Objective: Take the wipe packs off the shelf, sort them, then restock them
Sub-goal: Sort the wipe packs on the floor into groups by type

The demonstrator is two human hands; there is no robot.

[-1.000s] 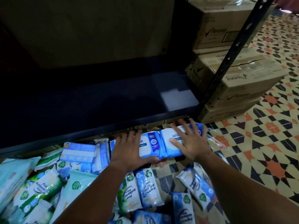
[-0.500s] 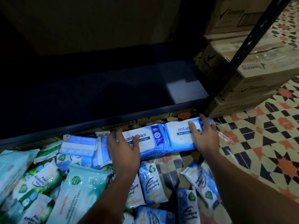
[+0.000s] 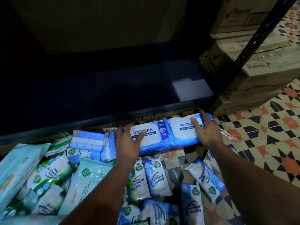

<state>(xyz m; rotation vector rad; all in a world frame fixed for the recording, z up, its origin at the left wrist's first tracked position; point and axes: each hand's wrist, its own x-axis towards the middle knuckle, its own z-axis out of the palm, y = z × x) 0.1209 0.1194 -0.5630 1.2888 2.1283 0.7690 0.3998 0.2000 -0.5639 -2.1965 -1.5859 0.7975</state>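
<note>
Gripping blue wipe packs [image 3: 168, 135] — left hand [image 3: 128, 143], right hand [image 3: 207, 132] — below shelf [image 3: 97, 101].

A single head-worn wide-angle view looks forward and steeply down, close over the floor in front of a dark shelf board [image 3: 113, 98]. Both forearms enter from the bottom edge, the left hand [image 3: 128, 142] and right hand [image 3: 207, 131] near mid-frame. Straight lines bow toward the edges. The patterned floor tiles [image 3: 267, 143] fill the right side.
</note>
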